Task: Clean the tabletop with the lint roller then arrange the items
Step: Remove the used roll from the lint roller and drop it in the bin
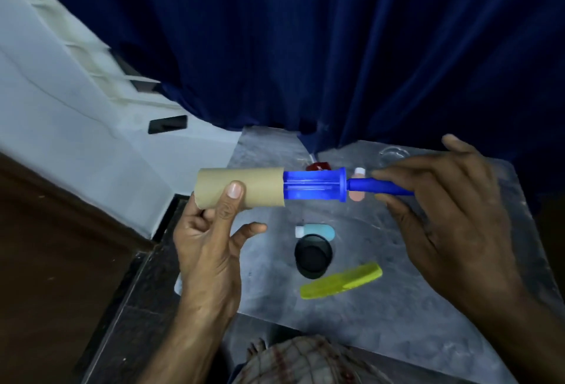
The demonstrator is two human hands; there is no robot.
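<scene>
I held the lint roller point(315, 185) over the bench point(412, 307), the fingers of my left hand point(208, 249) curled round its cardboard sleeve point(260, 188) and those of my right hand point(458, 209) pinching the blue handle point(382, 187), probably to reseat the sleeve.

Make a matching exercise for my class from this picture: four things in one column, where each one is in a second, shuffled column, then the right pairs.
Column A
1. brown cardboard tube
2. blue plastic roller handle
3. yellow-green plastic comb
4. round black jar

Column B
a. beside the small light-blue bottle
b. gripped by the left hand
c. flat on the grey tabletop, nearest the person
d. pinched by the right hand

Pairs: 1-b, 2-d, 3-c, 4-a
</scene>
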